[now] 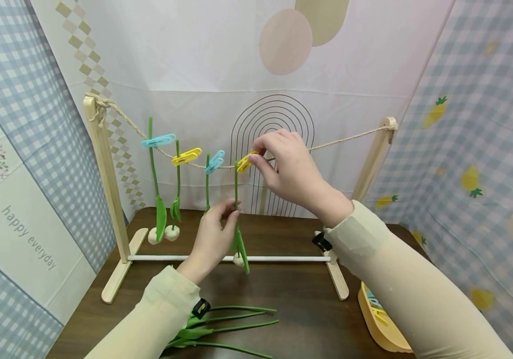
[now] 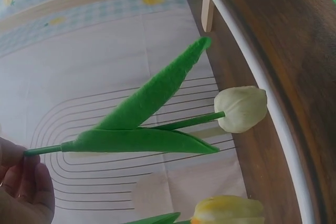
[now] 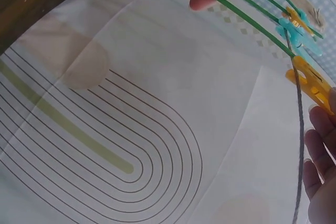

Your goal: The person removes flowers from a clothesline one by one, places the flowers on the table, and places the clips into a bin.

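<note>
One hand, the right one, pinches a yellow clothespin between thumb and fingers up at the rope; the clothespin's tip touches the top of a green stem, but whether it bites fully cannot be told. Lower down, the left hand pinches that same stem, part of a white flower hanging bloom down over the bench. Just to its left, three more flowers hang from the rope by a blue peg, a yellow peg and another blue peg; the outer two have white blooms, while a yellow bloom shows in the left wrist view. The rope runs between the posts of a wooden rack on the bench's rear half, with a white rod joining its feet. Loose green stems lie toward the bench's front edge, and a yellow box with pegs inside sits toward the front right corner.
</note>
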Demonstrator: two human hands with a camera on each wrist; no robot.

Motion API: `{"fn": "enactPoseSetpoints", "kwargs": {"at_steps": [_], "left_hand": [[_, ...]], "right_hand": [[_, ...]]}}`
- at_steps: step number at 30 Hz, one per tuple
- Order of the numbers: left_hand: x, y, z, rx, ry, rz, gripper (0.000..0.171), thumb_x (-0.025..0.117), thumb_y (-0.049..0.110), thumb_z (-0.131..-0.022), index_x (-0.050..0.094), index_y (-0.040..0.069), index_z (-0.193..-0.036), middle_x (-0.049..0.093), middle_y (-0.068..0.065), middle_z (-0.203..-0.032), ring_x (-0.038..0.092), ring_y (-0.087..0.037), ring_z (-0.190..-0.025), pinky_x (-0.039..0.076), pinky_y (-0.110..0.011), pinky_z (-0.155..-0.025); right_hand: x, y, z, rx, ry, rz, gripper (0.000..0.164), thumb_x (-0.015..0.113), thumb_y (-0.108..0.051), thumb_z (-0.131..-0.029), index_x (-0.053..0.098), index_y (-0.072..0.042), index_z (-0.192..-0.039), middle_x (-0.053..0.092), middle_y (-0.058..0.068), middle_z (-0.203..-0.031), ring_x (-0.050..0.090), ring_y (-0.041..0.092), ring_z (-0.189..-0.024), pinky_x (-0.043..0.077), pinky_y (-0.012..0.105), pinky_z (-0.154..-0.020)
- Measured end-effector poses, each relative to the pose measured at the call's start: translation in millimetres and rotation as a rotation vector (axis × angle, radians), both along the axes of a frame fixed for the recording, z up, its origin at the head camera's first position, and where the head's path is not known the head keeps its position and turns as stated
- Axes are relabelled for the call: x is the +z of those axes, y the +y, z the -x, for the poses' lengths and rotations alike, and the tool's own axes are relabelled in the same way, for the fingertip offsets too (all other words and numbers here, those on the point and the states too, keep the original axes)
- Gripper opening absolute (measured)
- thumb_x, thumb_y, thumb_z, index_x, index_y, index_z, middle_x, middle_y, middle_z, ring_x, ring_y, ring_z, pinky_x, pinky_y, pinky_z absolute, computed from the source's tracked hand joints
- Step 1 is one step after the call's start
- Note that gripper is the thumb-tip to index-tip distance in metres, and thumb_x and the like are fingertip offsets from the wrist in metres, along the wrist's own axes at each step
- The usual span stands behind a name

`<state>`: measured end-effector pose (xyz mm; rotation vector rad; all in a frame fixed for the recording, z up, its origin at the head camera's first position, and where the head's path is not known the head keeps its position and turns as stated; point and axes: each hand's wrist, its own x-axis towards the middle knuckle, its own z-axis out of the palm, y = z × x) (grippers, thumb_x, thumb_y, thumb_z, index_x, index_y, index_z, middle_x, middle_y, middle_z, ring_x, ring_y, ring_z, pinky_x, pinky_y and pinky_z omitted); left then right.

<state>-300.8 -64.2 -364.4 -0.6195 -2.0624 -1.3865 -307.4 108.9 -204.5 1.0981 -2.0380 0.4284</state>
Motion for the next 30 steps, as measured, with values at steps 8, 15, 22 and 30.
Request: {"fn": "enactPoseSetpoints", "kwargs": {"at_steps": [8, 15, 22, 30], "left_hand": [[-5.2, -2.5, -0.9, 0.000, -0.009, 0.030, 0.019, 0.058, 0.004, -0.096, 0.066, 0.008, -0.113, 0.064, -0.003, -0.098, 0.059, -0.014, -0.090, 0.050, -0.032, -0.080], [-8.1, -6.3, -3.9, 0.002, 0.012, 0.046, 0.019, 0.058, 0.004, -0.096, 0.066, 0.007, -0.113, 0.065, -0.005, -0.101, 0.059, -0.014, -0.091, 0.050, -0.033, -0.080], [-10.9, -14.5, -8.1, -0.003, 0.029, 0.073, 0.017, 0.060, 0.006, -0.096, 0.066, 0.008, -0.112, 0.064, -0.001, -0.100, 0.058, -0.012, -0.090, 0.051, -0.035, -0.078], [-13.8, -23.7, -17.0, -0.021, 0.052, 0.162, 0.020, 0.061, 0.005, -0.094, 0.067, 0.007, -0.114, 0.062, 0.002, -0.100, 0.058, -0.009, -0.089, 0.051, -0.031, -0.066]], "right_hand": [[-0.1, 6.1, 0.8, 0.044, 0.014, 0.088, 0.007, 0.068, -0.011, -0.090, 0.062, -0.008, -0.092, 0.064, -0.003, -0.087, 0.052, 0.018, -0.089, 0.036, 0.039, -0.083], [-1.6, 10.0, -1.0, 0.084, 0.038, 0.092, 0.008, 0.067, -0.011, -0.091, 0.061, -0.005, -0.094, 0.064, 0.000, -0.089, 0.053, 0.019, -0.087, 0.037, 0.040, -0.087], [-12.7, 18.4, -3.5, 0.100, 0.020, 0.056, 0.011, 0.069, -0.010, -0.089, 0.061, -0.004, -0.094, 0.064, 0.002, -0.090, 0.053, 0.021, -0.088, 0.038, 0.041, -0.086], [-35.4, 38.0, -7.5, 0.072, -0.047, 0.033, 0.017, 0.071, -0.015, -0.087, 0.061, -0.006, -0.096, 0.063, 0.002, -0.094, 0.054, 0.021, -0.092, 0.039, 0.041, -0.087]]}}
